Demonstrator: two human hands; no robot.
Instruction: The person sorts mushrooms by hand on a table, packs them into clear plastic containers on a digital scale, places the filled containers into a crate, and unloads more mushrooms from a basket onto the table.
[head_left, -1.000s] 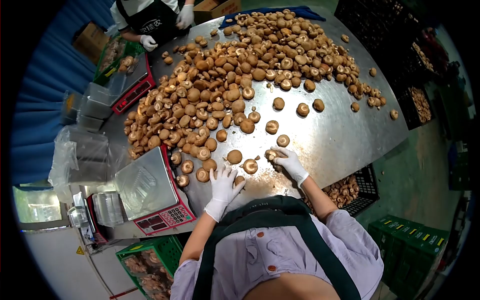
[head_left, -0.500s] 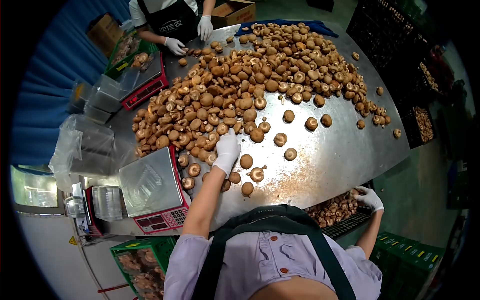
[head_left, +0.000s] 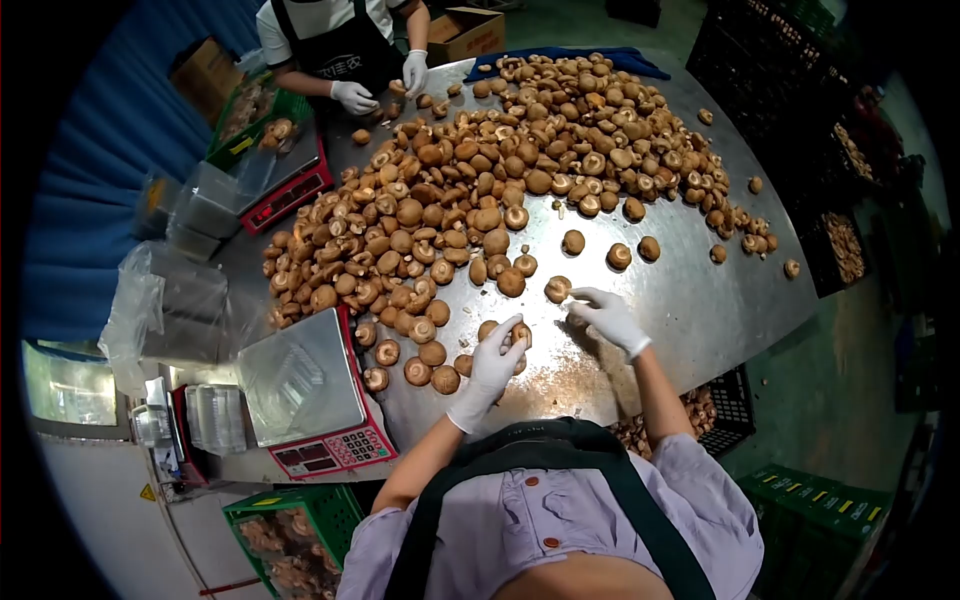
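Observation:
Brown mushrooms (head_left: 430,210) lie in a large heap on the metal table (head_left: 700,310), with loose ones along its near side. My left hand (head_left: 492,365), in a white glove, is closed near the table's front edge, its fingers around a mushroom (head_left: 523,336). To its right is my gloved right hand (head_left: 612,321), its fingers apart and nothing visible in them. Just beyond those fingertips sits a single mushroom (head_left: 558,289), stem side up.
A scale (head_left: 305,380) stands at the left, with clear trays (head_left: 215,418) beside it. A black crate of mushrooms (head_left: 735,408) is below the front edge. Across the table, a co-worker's gloved hands (head_left: 354,97) are near the heap. Green crates (head_left: 815,525) stand lower right.
My left hand has come back from the heap toward the front edge and closed on a mushroom. My right hand has moved from the black crate up over the table.

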